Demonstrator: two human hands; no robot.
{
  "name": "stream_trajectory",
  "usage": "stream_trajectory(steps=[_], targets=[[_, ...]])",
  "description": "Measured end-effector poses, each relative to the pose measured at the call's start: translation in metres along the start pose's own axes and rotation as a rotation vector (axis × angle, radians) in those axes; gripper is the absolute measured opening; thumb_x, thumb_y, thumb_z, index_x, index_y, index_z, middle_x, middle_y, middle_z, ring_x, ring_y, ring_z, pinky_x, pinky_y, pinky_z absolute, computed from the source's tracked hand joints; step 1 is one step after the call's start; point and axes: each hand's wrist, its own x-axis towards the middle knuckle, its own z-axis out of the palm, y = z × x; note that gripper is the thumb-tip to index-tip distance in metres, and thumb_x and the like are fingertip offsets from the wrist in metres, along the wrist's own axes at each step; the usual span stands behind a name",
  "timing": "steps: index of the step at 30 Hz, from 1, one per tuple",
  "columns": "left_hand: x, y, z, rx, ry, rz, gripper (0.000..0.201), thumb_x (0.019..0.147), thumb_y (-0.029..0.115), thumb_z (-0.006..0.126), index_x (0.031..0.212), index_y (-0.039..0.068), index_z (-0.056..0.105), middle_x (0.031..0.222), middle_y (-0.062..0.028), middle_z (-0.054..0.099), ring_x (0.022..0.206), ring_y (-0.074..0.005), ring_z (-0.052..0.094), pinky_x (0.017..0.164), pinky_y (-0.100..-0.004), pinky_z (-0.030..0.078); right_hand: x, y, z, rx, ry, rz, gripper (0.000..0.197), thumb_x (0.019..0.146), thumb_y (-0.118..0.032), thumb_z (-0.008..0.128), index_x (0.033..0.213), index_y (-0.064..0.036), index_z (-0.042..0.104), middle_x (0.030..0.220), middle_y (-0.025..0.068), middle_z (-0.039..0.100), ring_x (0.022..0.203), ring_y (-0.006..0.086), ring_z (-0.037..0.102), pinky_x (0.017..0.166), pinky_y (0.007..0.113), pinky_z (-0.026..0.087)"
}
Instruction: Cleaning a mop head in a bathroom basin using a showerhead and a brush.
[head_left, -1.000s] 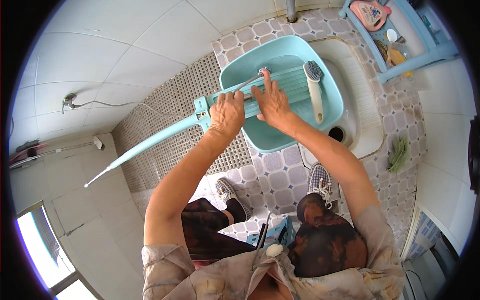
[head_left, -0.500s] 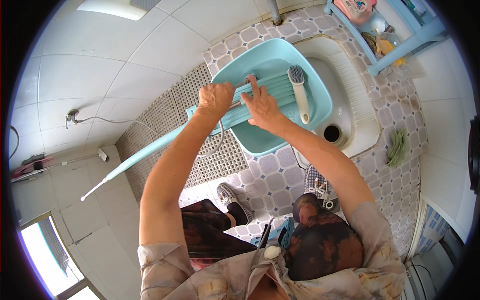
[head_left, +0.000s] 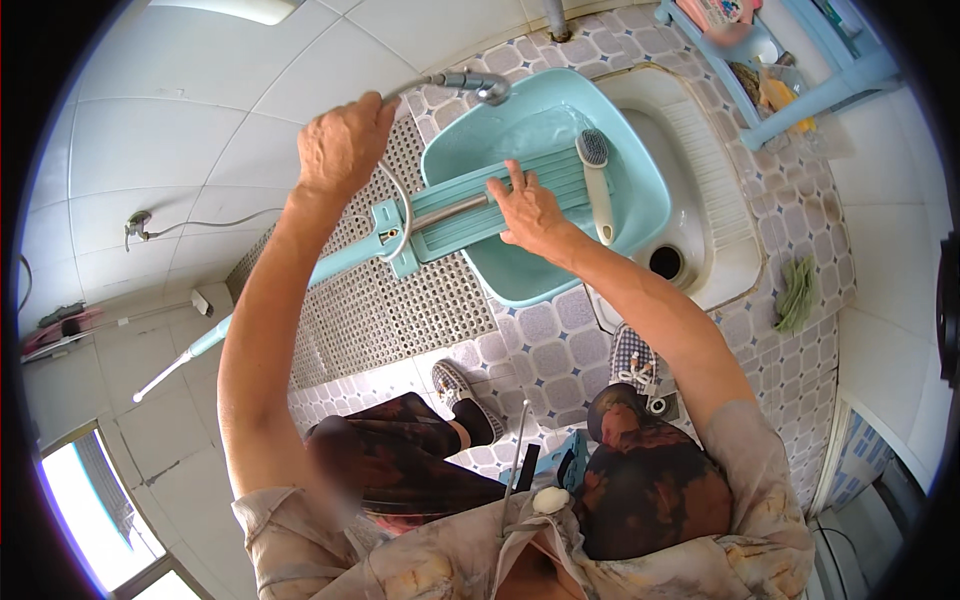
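My left hand (head_left: 345, 148) is closed around the hose end of a silver shower head (head_left: 475, 86), raised over the far left rim of a turquoise basin (head_left: 545, 298). A turquoise flat mop (head_left: 468, 232) with a ridged head and a metal tube lies slanted across the basin, its long handle (head_left: 340, 262) reaching to the lower left. My right hand (head_left: 532, 212) rests on the mop head by the tube, fingers spread; its palm side is hidden. A white scrub brush (head_left: 598, 195) with grey bristles lies at the basin's right side, partly over the mop head.
Behind the basin's right side is a white squat toilet (head_left: 715, 200) with a dark drain hole (head_left: 666, 263). A perforated mat (head_left: 390, 320) covers the floor at left. A green cloth (head_left: 796, 295) lies at right, below a blue shelf (head_left: 700, 60). The hose runs from a wall tap (head_left: 138, 228).
My left hand has lifted the shower head up and to the left, away from the mop head. My right hand has stayed on the mop, nearly in place.
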Motion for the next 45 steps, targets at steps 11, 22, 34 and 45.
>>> stream_trajectory(steps=[11, 22, 34, 45], targets=[[0.043, -0.046, 0.092, 0.192, -0.207, -0.010, 0.036, 0.103, 0.042, 0.050, 0.095, 0.010, 0.064, 0.079, -0.0133, 0.071, 0.079, -0.0338, 0.070, 0.069, -0.0474, 0.054, 0.002, -0.009, -0.003, 0.019, -0.036, 0.009, 0.085, 0.069, -0.030, 0.088, 0.134, -0.0014, 0.041, 0.148, 0.0369, 0.034, 0.114, 0.0435, 0.057, 0.084, 0.038, 0.060], [0.039, -0.063, 0.088, 0.144, -0.478, -0.056, 0.039, 0.101, 0.043, 0.051, 0.098, 0.010, 0.072, 0.093, -0.0118, 0.073, 0.092, -0.0326, 0.070, 0.083, -0.0473, 0.052, 0.007, -0.008, -0.006, 0.030, -0.098, 0.062, 0.088, 0.067, -0.027, 0.090, 0.137, -0.0033, 0.041, 0.150, 0.0360, 0.031, 0.125, 0.0472, 0.052, 0.092, 0.042, 0.059], [-0.030, -0.028, -0.012, -0.009, -0.196, 0.029, 0.040, 0.099, 0.040, 0.055, 0.079, 0.006, 0.064, 0.063, -0.0133, 0.062, 0.062, -0.0363, 0.063, 0.063, -0.0485, 0.051, 0.006, -0.008, -0.001, 0.024, -0.058, 0.058, 0.090, 0.066, -0.025, 0.090, 0.138, -0.0056, 0.040, 0.150, 0.0305, 0.032, 0.122, 0.0432, 0.054, 0.091, 0.042, 0.059], [-0.260, -0.032, -0.054, -0.252, -0.284, 0.292, 0.027, 0.076, 0.014, 0.078, 0.069, 0.007, 0.053, 0.062, -0.0083, 0.052, 0.054, -0.0268, 0.056, 0.047, -0.0392, 0.047, 0.005, -0.008, -0.006, 0.009, -0.051, 0.041, 0.088, 0.067, -0.023, 0.090, 0.136, -0.0061, 0.040, 0.149, 0.0316, 0.034, 0.116, 0.0427, 0.057, 0.089, 0.045, 0.059]])
